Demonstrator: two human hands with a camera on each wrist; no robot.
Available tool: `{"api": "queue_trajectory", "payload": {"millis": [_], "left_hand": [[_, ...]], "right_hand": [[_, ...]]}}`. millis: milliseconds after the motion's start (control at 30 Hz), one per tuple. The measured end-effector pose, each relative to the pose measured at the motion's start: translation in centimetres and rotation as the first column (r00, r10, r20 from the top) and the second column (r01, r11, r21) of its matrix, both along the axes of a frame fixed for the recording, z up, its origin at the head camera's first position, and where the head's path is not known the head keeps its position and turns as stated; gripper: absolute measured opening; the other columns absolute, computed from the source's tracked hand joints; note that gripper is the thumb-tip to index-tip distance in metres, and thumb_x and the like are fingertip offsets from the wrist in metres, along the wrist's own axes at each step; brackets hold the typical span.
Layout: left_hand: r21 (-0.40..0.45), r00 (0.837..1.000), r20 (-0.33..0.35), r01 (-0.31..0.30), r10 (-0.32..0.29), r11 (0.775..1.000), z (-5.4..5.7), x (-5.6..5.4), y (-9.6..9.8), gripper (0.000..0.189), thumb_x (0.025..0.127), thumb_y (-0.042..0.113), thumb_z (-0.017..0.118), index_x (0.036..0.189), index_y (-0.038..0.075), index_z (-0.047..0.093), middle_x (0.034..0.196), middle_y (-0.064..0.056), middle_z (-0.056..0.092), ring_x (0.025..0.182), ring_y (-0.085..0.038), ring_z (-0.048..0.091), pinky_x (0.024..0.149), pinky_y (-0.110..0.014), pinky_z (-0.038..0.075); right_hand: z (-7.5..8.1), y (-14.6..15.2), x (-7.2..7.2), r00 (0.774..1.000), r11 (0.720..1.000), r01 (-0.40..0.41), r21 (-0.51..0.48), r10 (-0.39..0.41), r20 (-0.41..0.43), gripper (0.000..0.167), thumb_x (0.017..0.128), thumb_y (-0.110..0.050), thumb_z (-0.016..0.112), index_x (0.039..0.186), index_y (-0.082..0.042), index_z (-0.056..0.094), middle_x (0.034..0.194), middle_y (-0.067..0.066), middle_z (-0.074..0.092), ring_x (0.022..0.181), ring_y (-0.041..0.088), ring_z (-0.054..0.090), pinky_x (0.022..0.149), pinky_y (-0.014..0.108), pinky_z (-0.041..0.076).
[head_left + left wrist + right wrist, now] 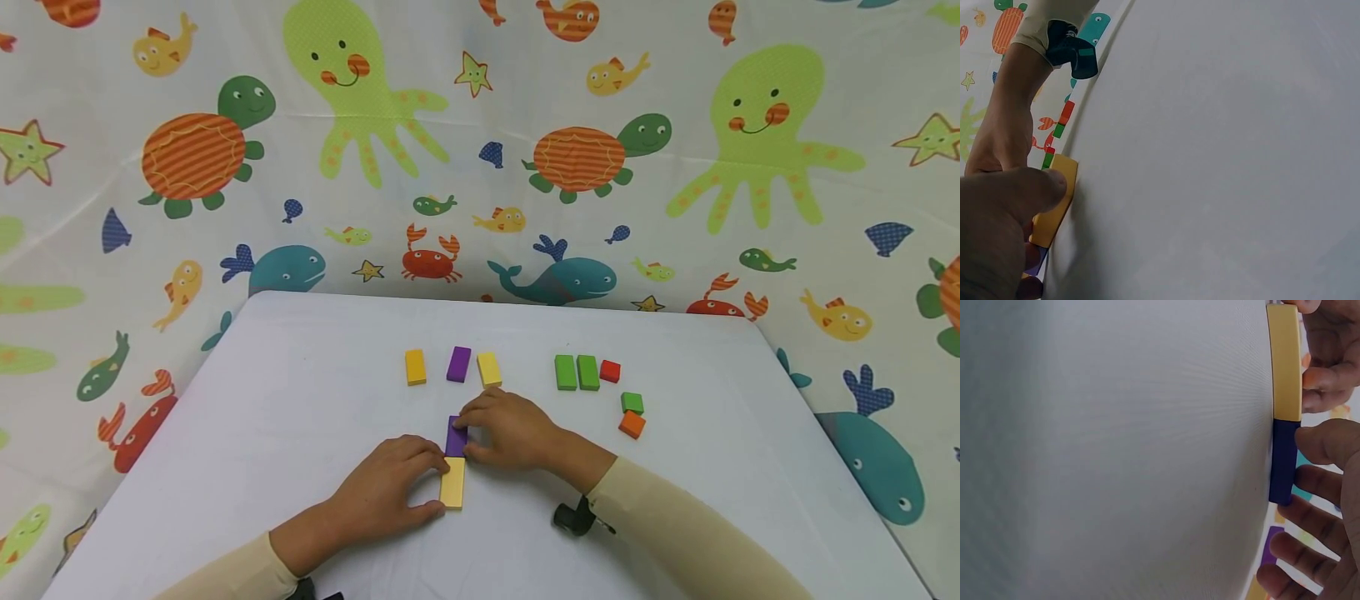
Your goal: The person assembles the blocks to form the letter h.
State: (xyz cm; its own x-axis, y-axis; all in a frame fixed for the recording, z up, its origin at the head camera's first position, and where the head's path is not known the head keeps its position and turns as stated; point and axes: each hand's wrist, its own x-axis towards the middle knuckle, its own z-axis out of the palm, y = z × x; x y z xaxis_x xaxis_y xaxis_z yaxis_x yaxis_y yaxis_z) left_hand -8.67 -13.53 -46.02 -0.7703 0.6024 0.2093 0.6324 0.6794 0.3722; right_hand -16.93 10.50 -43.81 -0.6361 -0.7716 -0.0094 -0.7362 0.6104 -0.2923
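Note:
A pale yellow rectangular block [452, 485] and a purple block [456, 437] lie end to end on the white table, touching in one line. My left hand [386, 487] holds the yellow block from its left side; in the left wrist view the thumb [1054, 184] lies against this yellow block [1060, 206]. On the purple block are the curled thumb and fingers of my right hand [513, 429]. The right wrist view has the purple block [1283, 462] directly against the yellow one [1285, 362], with the right thumb near their joint.
Behind the hands stand an orange-yellow block [416, 367], another purple block [458, 364] and a pale yellow block [489, 369]. To the right are two green blocks [577, 372], a red block [611, 371], a small green block [632, 403] and an orange block [632, 425]. A patterned cloth hangs behind.

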Motion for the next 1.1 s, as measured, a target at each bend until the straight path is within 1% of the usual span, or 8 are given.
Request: {"api": "queue_trajectory", "payload": {"millis": [167, 233, 433, 500, 667, 867, 1033, 1100], "left_hand": [[-0.001, 1.000, 0.003, -0.004, 0.004, 1.000, 0.0, 0.0, 0.0, 0.038, 0.080, 0.039, 0.087, 0.109, 0.024, 0.068, 0.118, 0.011, 0.062, 0.116, -0.011, 0.057, 0.101, -0.041, 0.048], [0.004, 1.000, -0.006, -0.002, 0.002, 1.000, -0.1, 0.0, -0.1, 0.039, 0.079, 0.039, 0.087, 0.109, 0.023, 0.068, 0.119, 0.010, 0.061, 0.117, -0.012, 0.057, 0.101, -0.041, 0.048], [-0.007, 1.000, -0.001, -0.013, 0.013, 1.000, 0.0, 0.0, -0.1, 0.039, 0.079, 0.042, 0.087, 0.110, 0.025, 0.068, 0.134, 0.003, 0.061, 0.124, -0.017, 0.057, 0.103, -0.044, 0.047], [-0.015, 1.000, 0.008, -0.010, 0.010, 1.000, 0.1, 0.0, -0.1, 0.039, 0.081, 0.042, 0.086, 0.110, 0.025, 0.068, 0.137, 0.004, 0.061, 0.125, -0.017, 0.056, 0.104, -0.044, 0.047], [-0.027, 1.000, 0.012, 0.007, -0.006, 1.000, 0.2, -0.1, 0.0, 0.038, 0.083, 0.042, 0.084, 0.112, 0.024, 0.069, 0.136, 0.007, 0.062, 0.124, -0.014, 0.056, 0.103, -0.043, 0.047], [-0.031, 1.000, 0.017, 0.012, -0.011, 0.999, 0.1, -0.2, -0.1, 0.038, 0.083, 0.043, 0.084, 0.112, 0.025, 0.068, 0.135, 0.008, 0.063, 0.124, -0.013, 0.056, 0.103, -0.043, 0.047], [-0.030, 1.000, 0.003, 0.015, -0.015, 0.999, 0.0, -0.2, -0.1, 0.038, 0.082, 0.043, 0.084, 0.112, 0.025, 0.068, 0.134, 0.008, 0.063, 0.123, -0.013, 0.056, 0.102, -0.042, 0.048], [-0.028, 1.000, 0.002, 0.014, -0.014, 1.000, 0.0, -0.2, -0.1, 0.038, 0.082, 0.043, 0.084, 0.112, 0.024, 0.069, 0.133, 0.008, 0.064, 0.122, -0.013, 0.057, 0.101, -0.042, 0.048]], "right_hand": [[0.1, -0.1, 0.1, 1.000, 1.000, 0.000, 0.001, 0.000, 0.006, 0.038, 0.094, -0.036, 0.072, 0.130, -0.022, 0.072, 0.130, -0.010, 0.066, 0.125, 0.011, 0.052, 0.100, 0.031, 0.049], [0.1, -0.1, 0.1, 1.000, 1.000, 0.000, 0.001, 0.000, 0.009, 0.038, 0.094, -0.036, 0.072, 0.130, -0.022, 0.071, 0.131, -0.010, 0.066, 0.125, 0.012, 0.053, 0.100, 0.031, 0.049], [0.1, -0.1, 0.1, 1.000, 1.000, -0.002, 0.005, 0.002, 0.002, 0.039, 0.095, -0.037, 0.072, 0.130, -0.022, 0.071, 0.131, -0.010, 0.066, 0.124, 0.012, 0.053, 0.100, 0.031, 0.049], [0.1, -0.1, 0.1, 1.000, 1.000, -0.004, 0.006, 0.004, -0.002, 0.039, 0.095, -0.038, 0.072, 0.130, -0.022, 0.071, 0.131, -0.010, 0.066, 0.125, 0.012, 0.053, 0.101, 0.032, 0.049], [0.1, -0.1, 0.0, 1.000, 1.000, -0.005, 0.015, 0.005, 0.004, 0.040, 0.095, -0.038, 0.071, 0.131, -0.023, 0.070, 0.132, -0.009, 0.065, 0.126, 0.012, 0.052, 0.103, 0.033, 0.048], [0.2, -0.1, -0.2, 1.000, 1.000, -0.001, 0.026, 0.001, 0.012, 0.040, 0.094, -0.040, 0.071, 0.131, -0.023, 0.070, 0.133, -0.008, 0.064, 0.128, 0.013, 0.052, 0.104, 0.035, 0.048], [0.3, 0.1, -0.8, 1.000, 1.000, 0.016, 0.017, -0.016, -0.005, 0.040, 0.094, -0.041, 0.072, 0.129, -0.022, 0.071, 0.132, -0.008, 0.065, 0.128, 0.015, 0.053, 0.106, 0.036, 0.046], [0.3, 0.2, -1.1, 0.999, 0.999, 0.035, 0.013, -0.035, -0.013, 0.040, 0.093, -0.041, 0.073, 0.129, -0.022, 0.071, 0.132, -0.007, 0.065, 0.128, 0.015, 0.053, 0.107, 0.036, 0.046]]}}
